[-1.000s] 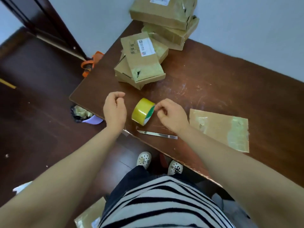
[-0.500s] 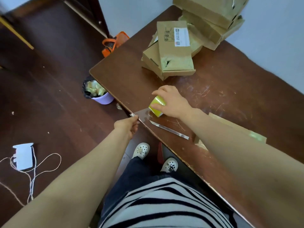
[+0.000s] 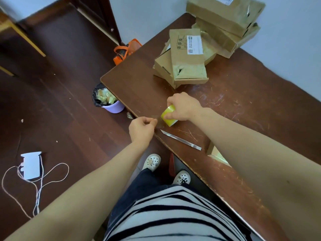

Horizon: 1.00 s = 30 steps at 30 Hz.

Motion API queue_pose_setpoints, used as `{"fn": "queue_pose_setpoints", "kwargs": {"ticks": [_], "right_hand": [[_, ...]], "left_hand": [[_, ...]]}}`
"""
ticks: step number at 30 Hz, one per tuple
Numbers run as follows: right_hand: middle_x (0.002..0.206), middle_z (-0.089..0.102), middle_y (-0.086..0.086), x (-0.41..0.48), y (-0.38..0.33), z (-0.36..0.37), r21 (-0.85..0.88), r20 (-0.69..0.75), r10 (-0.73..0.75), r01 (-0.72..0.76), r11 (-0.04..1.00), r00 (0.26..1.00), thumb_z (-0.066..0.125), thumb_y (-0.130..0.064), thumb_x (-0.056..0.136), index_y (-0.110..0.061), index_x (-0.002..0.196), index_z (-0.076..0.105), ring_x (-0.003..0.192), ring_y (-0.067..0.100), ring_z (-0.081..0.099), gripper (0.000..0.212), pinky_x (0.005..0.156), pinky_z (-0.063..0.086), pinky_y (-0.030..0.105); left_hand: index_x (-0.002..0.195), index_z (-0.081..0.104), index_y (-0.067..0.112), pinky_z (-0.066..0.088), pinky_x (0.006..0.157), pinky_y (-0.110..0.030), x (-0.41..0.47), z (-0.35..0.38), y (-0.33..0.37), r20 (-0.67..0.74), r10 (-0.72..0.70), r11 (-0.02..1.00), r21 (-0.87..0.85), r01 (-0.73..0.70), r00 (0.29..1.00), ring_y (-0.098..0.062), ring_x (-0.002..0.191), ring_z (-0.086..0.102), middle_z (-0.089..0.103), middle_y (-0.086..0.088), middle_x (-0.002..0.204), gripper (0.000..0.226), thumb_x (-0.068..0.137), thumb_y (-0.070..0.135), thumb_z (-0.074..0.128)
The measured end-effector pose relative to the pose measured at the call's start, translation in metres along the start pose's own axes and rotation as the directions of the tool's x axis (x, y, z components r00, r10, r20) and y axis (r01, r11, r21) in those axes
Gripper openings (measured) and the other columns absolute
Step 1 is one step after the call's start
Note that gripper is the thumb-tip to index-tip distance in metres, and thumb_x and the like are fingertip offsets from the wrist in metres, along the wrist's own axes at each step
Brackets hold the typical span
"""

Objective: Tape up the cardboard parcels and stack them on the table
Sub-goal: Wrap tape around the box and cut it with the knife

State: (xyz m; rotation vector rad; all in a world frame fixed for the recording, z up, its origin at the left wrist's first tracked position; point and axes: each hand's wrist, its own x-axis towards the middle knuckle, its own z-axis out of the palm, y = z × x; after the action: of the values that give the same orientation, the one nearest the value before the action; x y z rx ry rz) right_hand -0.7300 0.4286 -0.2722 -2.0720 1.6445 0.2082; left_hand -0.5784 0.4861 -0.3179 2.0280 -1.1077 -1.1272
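The right hand point(image 3: 184, 106) grips the yellow roll of packing tape point(image 3: 168, 117) from above, fingers curled over it and forearm extended. The left hand point(image 3: 141, 129), just left of the roll, pinches the clear tape strip point(image 3: 158, 121) between thumb and fingertips.

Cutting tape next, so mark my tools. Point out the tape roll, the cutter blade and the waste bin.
yellow tape roll point(image 3: 166, 120): head view, yellow outer face.
cutter blade point(image 3: 180, 140): head view, middle of the metal strip.
purple waste bin point(image 3: 113, 107): head view, purple side wall.

The parcel point(image 3: 188, 56) label's print seems too small to read.
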Motion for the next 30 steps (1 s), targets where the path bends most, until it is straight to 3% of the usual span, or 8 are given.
{"fn": "queue_pose_setpoints", "kwargs": {"ticks": [4,8,13,15,17,21,24,30], "right_hand": [[0.094,0.053,-0.001,-0.003,0.007,-0.008,0.101,0.01,0.0,-0.001,0.995,1.0,0.065,-0.043,0.083,-0.018,0.104,0.064,0.104,0.023,0.052,0.033,0.075,0.041,0.031],[0.088,0.06,0.001,-0.005,0.008,-0.021,0.143,-0.013,-0.066,0.067,0.987,0.998,0.055,-0.048,0.09,-0.02,0.092,0.064,0.092,0.023,0.054,0.029,0.079,0.043,0.035],[0.086,0.06,0.009,-0.01,0.006,-0.027,0.533,-0.035,-0.113,0.114,0.838,0.993,0.056,-0.036,0.094,-0.008,0.094,0.067,0.082,0.014,0.053,0.03,0.078,0.043,0.031],[0.08,0.057,0.005,-0.01,0.003,-0.027,0.553,-0.066,-0.11,0.129,0.823,0.992,0.055,-0.035,0.094,-0.006,0.091,0.067,0.077,0.012,0.051,0.031,0.074,0.041,0.029],[0.076,0.055,0.003,-0.006,0.002,-0.028,0.489,-0.072,-0.127,0.146,0.86,0.989,0.054,-0.037,0.094,-0.007,0.088,0.066,0.075,0.013,0.05,0.033,0.071,0.04,0.029],[0.081,0.056,-0.001,-0.004,0.015,-0.03,-0.039,0.025,-0.082,0.083,0.996,0.996,0.047,-0.052,0.093,-0.018,0.094,0.067,0.083,0.021,0.052,0.039,0.071,0.043,0.033],[0.079,0.055,-0.004,-0.002,0.012,-0.029,-0.029,0.059,-0.075,0.077,0.997,0.995,0.044,-0.059,0.091,-0.022,0.091,0.065,0.082,0.02,0.051,0.042,0.069,0.041,0.033],[0.092,0.048,-0.002,0.016,-0.014,-0.016,-0.201,0.091,-0.123,0.139,0.97,0.988,0.053,-0.035,0.091,-0.018,0.107,0.05,0.096,0.026,0.053,0.024,0.069,0.037,0.033]], "left_hand": [[0.063,0.065,0.017,0.047,0.068,-0.028,0.007,-0.012,0.018,-0.069,0.002,0.973,-0.228,-0.018,0.998,-0.013,0.062,0.054,0.06,0.004,0.058,0.017,0.079,0.016,0.07],[0.058,0.061,0.012,0.045,0.051,-0.023,0.03,-0.042,0.022,-0.015,-0.129,0.917,-0.382,0.113,0.992,-0.011,0.049,0.049,0.054,0.008,0.042,0.024,0.081,0.004,0.065],[0.065,0.056,0.008,0.043,0.038,-0.016,0.043,-0.062,0.01,0.061,-0.322,0.824,-0.473,0.312,0.945,-0.008,0.036,0.045,0.05,0.005,0.037,0.022,0.085,0.006,0.066],[0.066,0.057,0.006,0.043,0.039,-0.017,0.045,-0.065,0.004,0.073,-0.339,0.823,-0.46,0.333,0.938,-0.011,0.041,0.045,0.052,0.0,0.044,0.021,0.084,0.006,0.067],[0.068,0.058,0.004,0.043,0.039,-0.018,0.045,-0.068,-0.001,0.075,-0.349,0.82,-0.459,0.343,0.934,-0.014,0.047,0.045,0.053,-0.004,0.051,0.019,0.084,0.005,0.068],[0.067,0.058,0.004,0.042,0.039,-0.019,0.053,-0.088,-0.011,0.025,-0.348,0.824,-0.469,0.319,0.937,-0.011,0.042,0.046,0.053,0.004,0.037,0.019,0.083,0.004,0.068],[0.067,0.059,0.006,0.043,0.038,-0.016,0.057,-0.097,-0.02,0.047,-0.338,0.839,-0.436,0.324,0.94,-0.006,0.035,0.045,0.053,0.006,0.037,0.019,0.085,0.006,0.068],[0.068,0.059,0.007,0.039,0.036,-0.015,0.053,-0.088,-0.055,0.03,-0.428,0.791,-0.471,0.39,0.903,-0.007,0.035,0.043,0.05,0.007,0.035,0.019,0.085,0.007,0.068]]}}
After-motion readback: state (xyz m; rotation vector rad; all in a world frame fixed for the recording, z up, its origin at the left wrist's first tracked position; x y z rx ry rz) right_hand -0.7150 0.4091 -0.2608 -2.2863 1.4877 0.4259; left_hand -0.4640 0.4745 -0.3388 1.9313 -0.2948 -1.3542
